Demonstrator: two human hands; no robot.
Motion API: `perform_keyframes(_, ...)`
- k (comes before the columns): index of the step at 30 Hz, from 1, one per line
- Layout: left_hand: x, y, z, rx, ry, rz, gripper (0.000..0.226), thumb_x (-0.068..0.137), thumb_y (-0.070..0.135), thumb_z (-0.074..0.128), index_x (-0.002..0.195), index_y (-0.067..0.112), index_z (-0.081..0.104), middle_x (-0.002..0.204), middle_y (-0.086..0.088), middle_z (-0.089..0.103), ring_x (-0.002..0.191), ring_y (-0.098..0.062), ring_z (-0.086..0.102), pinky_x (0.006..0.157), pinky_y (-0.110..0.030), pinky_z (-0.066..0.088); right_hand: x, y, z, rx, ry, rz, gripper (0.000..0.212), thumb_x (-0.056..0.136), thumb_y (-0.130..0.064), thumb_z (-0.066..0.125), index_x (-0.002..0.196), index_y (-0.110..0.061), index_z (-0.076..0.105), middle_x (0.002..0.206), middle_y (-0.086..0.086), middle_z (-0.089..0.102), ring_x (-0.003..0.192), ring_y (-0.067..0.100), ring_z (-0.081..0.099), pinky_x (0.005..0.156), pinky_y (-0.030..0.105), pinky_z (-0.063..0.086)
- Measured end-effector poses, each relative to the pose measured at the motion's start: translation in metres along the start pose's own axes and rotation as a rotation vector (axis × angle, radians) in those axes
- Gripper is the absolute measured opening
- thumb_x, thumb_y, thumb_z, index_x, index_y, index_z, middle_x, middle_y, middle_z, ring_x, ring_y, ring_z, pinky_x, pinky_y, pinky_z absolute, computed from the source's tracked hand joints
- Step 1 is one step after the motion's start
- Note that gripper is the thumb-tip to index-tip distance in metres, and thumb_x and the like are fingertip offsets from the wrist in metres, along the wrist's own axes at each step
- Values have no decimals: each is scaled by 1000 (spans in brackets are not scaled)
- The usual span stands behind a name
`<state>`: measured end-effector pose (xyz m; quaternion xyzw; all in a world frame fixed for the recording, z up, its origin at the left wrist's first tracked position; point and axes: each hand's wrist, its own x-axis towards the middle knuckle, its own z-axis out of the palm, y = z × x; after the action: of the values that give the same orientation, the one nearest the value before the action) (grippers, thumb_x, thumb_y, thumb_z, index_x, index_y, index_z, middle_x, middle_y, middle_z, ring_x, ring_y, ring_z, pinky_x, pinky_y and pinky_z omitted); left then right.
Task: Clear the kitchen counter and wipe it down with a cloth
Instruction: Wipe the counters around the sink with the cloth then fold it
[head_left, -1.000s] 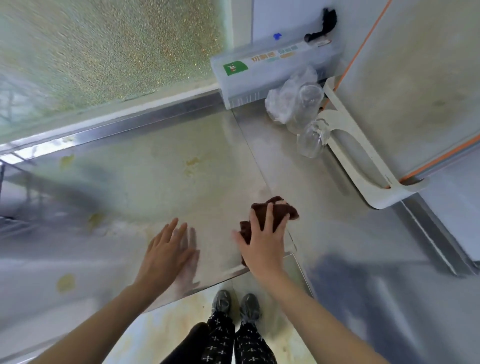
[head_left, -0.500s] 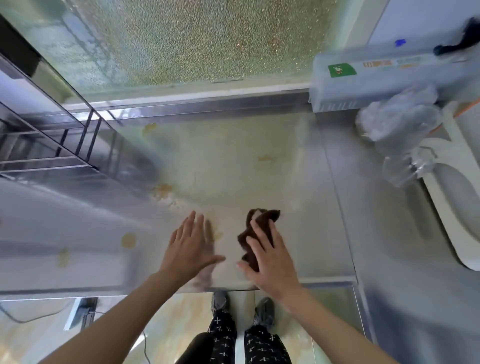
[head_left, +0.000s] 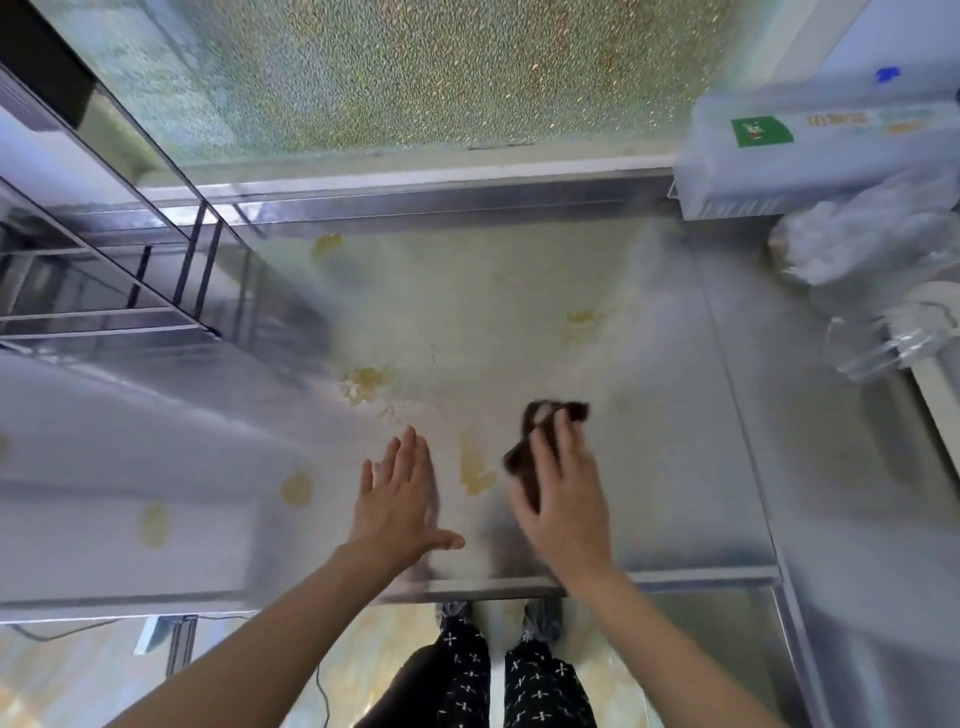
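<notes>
A steel kitchen counter (head_left: 675, 415) fills the head view, marked with several yellowish stains (head_left: 363, 384). My right hand (head_left: 563, 499) presses a crumpled dark brown cloth (head_left: 540, 431) flat on the counter near the front edge, fingers laid over it. The cloth sticks out beyond my fingertips and to the left of my palm. My left hand (head_left: 397, 493) rests flat on the steel a little to the left, fingers straight and spread, holding nothing. One yellow stain (head_left: 475, 470) lies between my two hands.
A long plastic box with a green label (head_left: 810, 156) stands at the back right, with a crumpled clear bag (head_left: 857, 244) and clear glassware (head_left: 878, 348) in front of it. A white rack (head_left: 935, 374) is at the right edge. A metal shelf (head_left: 104, 312) stands left; frosted window behind.
My view has swung left, so the box and bag sit further right. My right hand with the cloth has slid left along the counter toward my left hand, which stays flat.
</notes>
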<state>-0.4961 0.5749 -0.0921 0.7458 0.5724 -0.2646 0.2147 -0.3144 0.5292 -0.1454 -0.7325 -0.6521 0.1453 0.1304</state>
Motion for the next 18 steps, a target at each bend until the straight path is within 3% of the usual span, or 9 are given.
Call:
perform_keyframes(3, -1, 1, -4, 8, -9, 16, 121, 71, 69, 53, 140, 3, -20, 153, -13, -22, 143, -29, -15, 116, -45, -3, -14, -6, 3, -42, -129, -330, 48, 88, -47, 45, 127, -20, 51, 148, 9, 38, 136, 26, 32, 104, 42, 41)
perform_keyframes(5, 3, 0, -9, 1, 11, 65, 119, 71, 73, 47, 141, 2, -19, 153, -14, -21, 143, -30, -15, 116, -45, -5, 5, 16, -5, -88, -134, -379, 43, 89, -45, 43, 124, -23, 54, 146, 5, 42, 133, 25, 40, 97, 43, 48)
perform_keyframes(8, 23, -5, -28, -77, 133, 188, 115, 67, 80, 31, 144, 6, -11, 156, -11, -13, 144, -26, -9, 116, -42, -2, 57, 49, -26, -132, -45, -141, 47, 89, -45, 37, 125, -21, 56, 148, 4, 38, 133, 29, 41, 100, 44, 44)
perform_keyframes(11, 56, -9, -53, -81, 206, 230, 114, 60, 85, 18, 146, 12, 2, 157, -6, -5, 145, -23, 0, 116, -42, 6, 115, 59, -41, -55, -7, 147, 41, 96, -36, 40, 133, -20, 46, 156, 1, 20, 141, 29, 21, 112, 39, 25)
perform_keyframes(13, 83, -10, -67, -107, 235, 173, 96, 74, 74, 31, 146, 16, 5, 157, -3, -5, 145, -23, 1, 116, -42, 9, 133, 49, -40, 3, 50, 196, 37, 94, -32, 45, 128, -17, 49, 155, 2, 24, 140, 31, 22, 112, 39, 25)
perform_keyframes(15, 107, -9, -80, -131, 263, 110, 87, 81, 61, 45, 146, 19, 4, 157, -1, -6, 145, -23, 1, 116, -43, 10, 131, 37, -29, 14, 86, 28, 36, 89, -37, 51, 117, -16, 58, 147, 5, 40, 133, 33, 37, 104, 40, 36)
perform_keyframes(18, 141, -8, -96, -150, 278, 58, 96, 76, 66, 49, 146, 22, 0, 157, -3, -8, 145, -25, 0, 116, -45, 11, 121, 42, -21, -52, 11, -373, 37, 82, -44, 54, 108, -21, 64, 138, 2, 51, 124, 27, 50, 93, 36, 49)
